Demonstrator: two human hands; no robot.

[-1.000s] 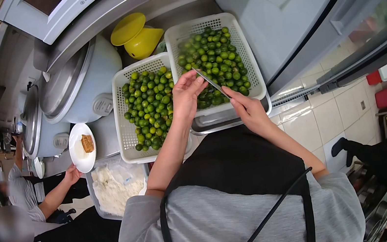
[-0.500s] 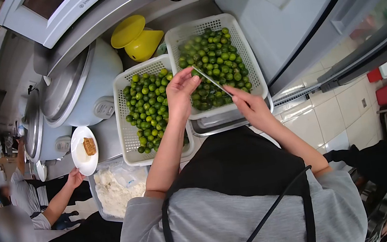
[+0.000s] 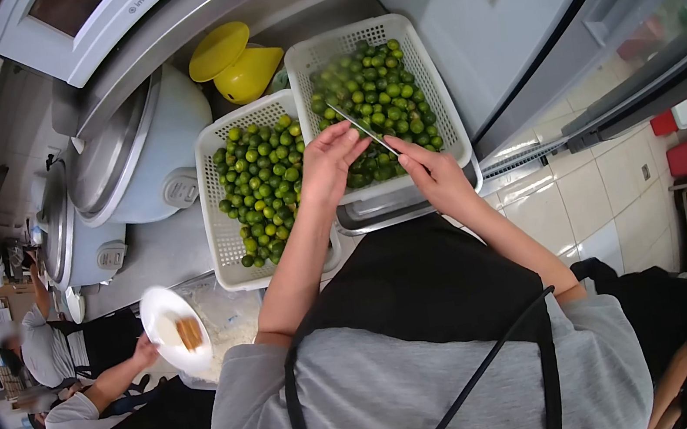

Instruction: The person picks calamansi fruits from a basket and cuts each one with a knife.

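My right hand (image 3: 433,174) is closed on the handle of a thin knife (image 3: 360,128), whose blade points up and left over the right basket. Beside the blade, my left hand (image 3: 326,164) has its fingers pinched together; what sits between them is hidden. Under both hands is a white perforated basket (image 3: 452,125) of small green limes (image 3: 383,90). A second white basket (image 3: 216,232), left of my left forearm, holds more limes (image 3: 262,186), some of them yellowish.
A yellow kitchen scale (image 3: 240,69) stands behind the baskets. Large rice cookers (image 3: 122,171) line the counter to the left. Close on my left, a co-worker's hand (image 3: 146,351) holds a white plate (image 3: 164,303) with brown food, over a container of white contents. A fridge (image 3: 501,25) is at right.
The co-worker's plate has moved closer and now covers part of the container. My left hand's fingertips have shifted down along the blade. The knife stays in my right hand.
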